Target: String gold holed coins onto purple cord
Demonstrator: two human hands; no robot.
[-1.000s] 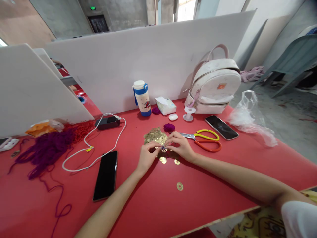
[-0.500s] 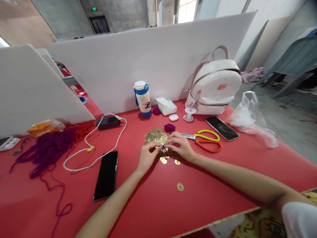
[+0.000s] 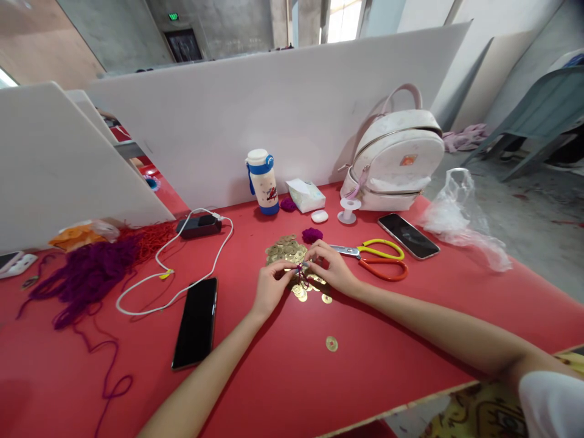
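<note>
A thin, dark purple cord [image 3: 302, 277] bunched in small loops hangs over a red-topped counter [image 3: 274, 383], pinched between a person's two bare hands, the left hand [image 3: 272, 285] in from 9 o'clock and the right hand [image 3: 335, 269] from 3. Each grip is closed on the cord with thumb and fingertips; the knotting between them is too small to make out. A heap of round, gold-coloured metal coins [image 3: 283, 248] spreads just beside and below the fingers, toward 11 o'clock, while a single square-holed coin [image 3: 331, 344] lies apart at 5. A fuzzy purple ball of yarn [image 3: 312, 235] sits near 12; steel scissors with yellow and red handles [image 3: 358, 250] rest between 2 and 3. Farther out are a black, rectangular phone [image 3: 195, 325] at 8, a tangled purple yarn heap [image 3: 91, 280] at 9 and a cream-and-blue bottle [image 3: 263, 184] at 11.
</note>
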